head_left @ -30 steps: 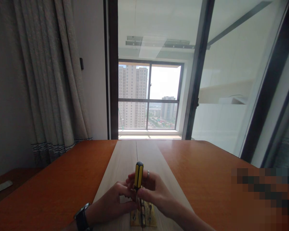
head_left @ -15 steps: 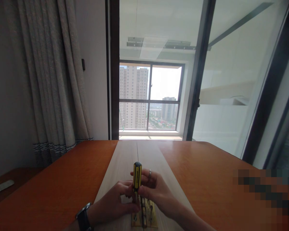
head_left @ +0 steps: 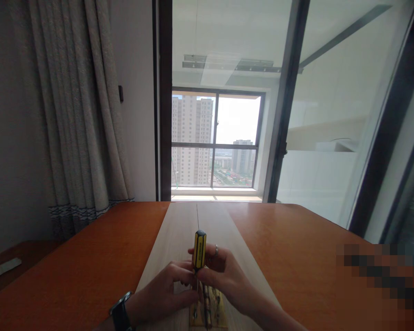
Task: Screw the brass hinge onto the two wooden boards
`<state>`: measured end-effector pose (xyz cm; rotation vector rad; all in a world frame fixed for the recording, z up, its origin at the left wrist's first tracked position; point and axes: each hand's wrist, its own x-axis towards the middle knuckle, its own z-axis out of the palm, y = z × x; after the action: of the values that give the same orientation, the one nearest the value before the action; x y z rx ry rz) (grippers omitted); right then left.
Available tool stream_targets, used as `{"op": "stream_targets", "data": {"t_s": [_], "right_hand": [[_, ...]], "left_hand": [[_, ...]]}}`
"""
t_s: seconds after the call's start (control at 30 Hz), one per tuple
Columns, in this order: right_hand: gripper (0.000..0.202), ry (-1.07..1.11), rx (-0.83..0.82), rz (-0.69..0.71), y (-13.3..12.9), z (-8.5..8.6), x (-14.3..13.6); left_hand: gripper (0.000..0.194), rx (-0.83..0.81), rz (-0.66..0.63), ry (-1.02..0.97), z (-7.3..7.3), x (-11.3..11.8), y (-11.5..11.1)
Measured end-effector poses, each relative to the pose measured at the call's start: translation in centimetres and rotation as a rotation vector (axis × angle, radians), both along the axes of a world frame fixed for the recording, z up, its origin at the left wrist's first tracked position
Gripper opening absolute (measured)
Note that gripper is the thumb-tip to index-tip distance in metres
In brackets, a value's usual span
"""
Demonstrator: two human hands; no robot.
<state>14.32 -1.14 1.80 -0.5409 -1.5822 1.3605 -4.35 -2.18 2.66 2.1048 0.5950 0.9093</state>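
A screwdriver (head_left: 199,250) with a yellow and black handle stands nearly upright, tilted slightly, its shaft pointing down over a brass hinge (head_left: 209,312). My right hand (head_left: 227,276), with a ring on one finger, is closed around the lower part of the handle. Below it, my left hand (head_left: 175,285) has its thumb and fingers about the shaft. Fingers hide the tip, so its contact with the hinge cannot be made out. The hinge lies across the seam between two pale wooden boards (head_left: 182,220), with its knuckle along that seam.
The boards lie lengthwise on an orange-brown table (head_left: 276,239). A grey curtain (head_left: 76,115) hangs at the left, and a dark-framed glass door (head_left: 283,110) stands behind the table. A pale strip (head_left: 3,270) lies at the far left.
The screwdriver handle has shifted slightly right and leans a little more that way. The handle has turned a little, and both hands remain on the tool.
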Motion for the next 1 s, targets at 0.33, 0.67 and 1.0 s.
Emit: {"op": "stream_targets", "data": {"t_s": [0.33, 0.67, 1.0], "right_hand": [[0.040, 0.062, -0.050, 0.057, -0.1, 0.0, -0.1], [0.047, 0.045, -0.025, -0.015, 0.2, 0.0, -0.3], [0.045, 0.026, 0.019, 0.087, -0.3, 0.4, -0.2]], "left_hand": [[0.045, 0.020, 0.068, -0.048, -2.0, -0.6, 0.2], [0.040, -0.045, 0.018, -0.021, 0.3, 0.1, -0.1], [0.036, -0.049, 0.066, -0.005, -1.0, -0.1, 0.4]]}}
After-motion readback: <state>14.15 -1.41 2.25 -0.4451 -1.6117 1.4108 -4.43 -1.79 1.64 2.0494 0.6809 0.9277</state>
